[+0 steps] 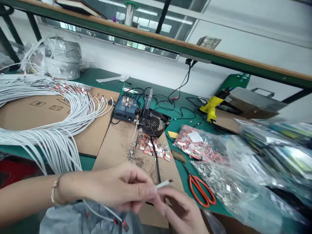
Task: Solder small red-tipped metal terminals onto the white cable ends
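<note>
My left hand [122, 188] is closed in a pinch on a white cable [162, 184]. The cable's stripped end, with a dark reddish tip, sticks out past the fingertips toward the right. Against those fingertips, my right hand [181, 206] has its thumb and forefinger closed around the same spot; part of the grip is hidden. Below my left wrist, white cables with small red-and-metal connectors [124, 226] lie over grey cloth on my lap. Small red-and-white connector pieces [156, 151] are scattered on the cardboard [107, 159] beyond my hands.
A blue soldering station [125, 109] and a black fan [153, 126] stand ahead. Coiled white cables [83, 113] cover the left. Rightward are orange-handled scissors [201, 191], a bag of red connectors [197, 146], a bag of metal parts [224, 185] and a yellow heat gun [211, 107].
</note>
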### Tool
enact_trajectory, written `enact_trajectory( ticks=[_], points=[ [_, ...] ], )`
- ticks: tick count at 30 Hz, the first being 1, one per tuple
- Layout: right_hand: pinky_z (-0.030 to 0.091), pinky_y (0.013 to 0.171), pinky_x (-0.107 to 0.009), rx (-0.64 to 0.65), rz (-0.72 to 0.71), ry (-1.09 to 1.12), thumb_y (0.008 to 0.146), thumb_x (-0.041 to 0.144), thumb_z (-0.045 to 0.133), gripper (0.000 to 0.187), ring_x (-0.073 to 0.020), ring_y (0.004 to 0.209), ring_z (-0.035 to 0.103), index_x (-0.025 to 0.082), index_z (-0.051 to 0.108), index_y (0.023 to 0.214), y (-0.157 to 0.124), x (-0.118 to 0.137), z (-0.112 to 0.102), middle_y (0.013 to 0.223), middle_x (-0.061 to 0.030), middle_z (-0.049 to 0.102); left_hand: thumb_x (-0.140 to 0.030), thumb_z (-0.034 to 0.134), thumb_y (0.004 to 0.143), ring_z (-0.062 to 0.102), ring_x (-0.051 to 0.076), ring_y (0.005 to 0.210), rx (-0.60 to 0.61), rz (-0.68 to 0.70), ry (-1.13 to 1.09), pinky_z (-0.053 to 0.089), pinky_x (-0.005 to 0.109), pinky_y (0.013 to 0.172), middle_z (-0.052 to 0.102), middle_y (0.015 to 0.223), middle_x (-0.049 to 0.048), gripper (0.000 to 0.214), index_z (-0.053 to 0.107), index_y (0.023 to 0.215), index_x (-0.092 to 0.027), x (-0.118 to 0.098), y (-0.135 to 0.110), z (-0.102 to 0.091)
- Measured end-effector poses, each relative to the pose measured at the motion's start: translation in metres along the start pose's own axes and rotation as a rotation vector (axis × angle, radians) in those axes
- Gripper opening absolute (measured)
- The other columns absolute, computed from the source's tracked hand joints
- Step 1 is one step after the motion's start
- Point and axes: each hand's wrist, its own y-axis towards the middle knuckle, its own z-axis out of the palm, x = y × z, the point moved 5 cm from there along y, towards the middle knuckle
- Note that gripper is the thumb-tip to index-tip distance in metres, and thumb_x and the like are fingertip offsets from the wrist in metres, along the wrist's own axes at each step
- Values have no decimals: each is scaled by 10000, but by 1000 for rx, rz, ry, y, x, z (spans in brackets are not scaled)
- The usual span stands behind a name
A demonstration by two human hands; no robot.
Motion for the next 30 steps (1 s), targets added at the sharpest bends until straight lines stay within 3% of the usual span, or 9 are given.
enact_trajectory(
  ticks=[4, 8, 15, 19, 21, 24, 27, 28, 30],
  points=[
    [497, 534, -245, -152, -6, 199, 772, 215, 637, 117, -167, 593, 620, 216, 710, 863, 15, 9, 23, 717, -49, 710, -556, 542, 779, 338, 45, 302, -183, -123, -35, 302, 144, 314, 423, 404, -96, 424, 616, 809, -140, 52, 6, -5],
    [448, 503, -251, -158, 51, 265, 753, 224, 651, 78, -145, 534, 555, 169, 706, 752, 23, 10, 36, 625, -48, 675, -583, 577, 724, 408, 63, 330, -222, -144, -34, 337, 153, 349, 440, 379, -86, 436, 546, 699, -149, 70, 5, -11],
    [337, 452, -225, -155, 75, 234, 731, 215, 656, 72, -104, 486, 438, 158, 687, 699, 20, 10, 35, 548, 1, 570, -427, 546, 793, 385, 71, 379, -299, -151, 152, 309, 175, 371, 426, 458, -73, 297, 582, 737, -138, 72, 1, -16],
    [311, 452, -234, -171, 50, 219, 764, 229, 617, 193, -102, 474, 400, 156, 622, 586, 19, 11, 39, 499, 17, 495, -313, 537, 826, 456, 98, 546, -416, 47, 469, 352, 193, 463, 498, 655, -12, 219, 654, 749, -144, 60, 1, -19],
    [305, 450, -238, -222, 47, 300, 766, 255, 625, 240, -104, 468, 394, 161, 593, 548, 19, 9, 42, 484, 19, 479, -287, 548, 827, 469, 107, 580, -465, 128, 511, 360, 197, 489, 518, 653, -6, 198, 649, 727, -150, 55, 0, -16],
    [323, 455, -239, -326, 78, 590, 745, 313, 670, 230, -111, 467, 415, 174, 610, 572, 20, 1, 43, 477, 19, 487, -299, 559, 827, 465, 95, 530, -483, 162, 411, 349, 192, 462, 528, 608, -12, 208, 638, 711, -146, 51, 1, -11],
    [315, 441, -228, -462, 89, 851, 741, 363, 686, 245, -91, 423, 362, 198, 599, 583, 20, -6, 35, 452, 49, 436, -370, 569, 812, 456, 70, 437, -426, 103, 164, 348, 183, 409, 520, 588, -22, 251, 648, 754, -139, 52, 2, -8],
    [317, 443, -226, -486, 79, 840, 745, 354, 686, 238, -90, 427, 365, 199, 603, 584, 20, -6, 31, 460, 49, 443, -406, 581, 796, 452, 64, 407, -412, 64, 76, 348, 180, 391, 515, 579, -26, 280, 645, 760, -136, 54, 1, -8],
    [342, 466, -230, -411, 57, 685, 738, 290, 694, 143, -100, 476, 423, 197, 651, 637, 21, -2, 29, 528, 22, 529, -481, 607, 752, 452, 62, 367, -391, -18, -53, 349, 176, 361, 508, 557, -33, 349, 632, 756, -133, 59, -1, -10]
  ],
)
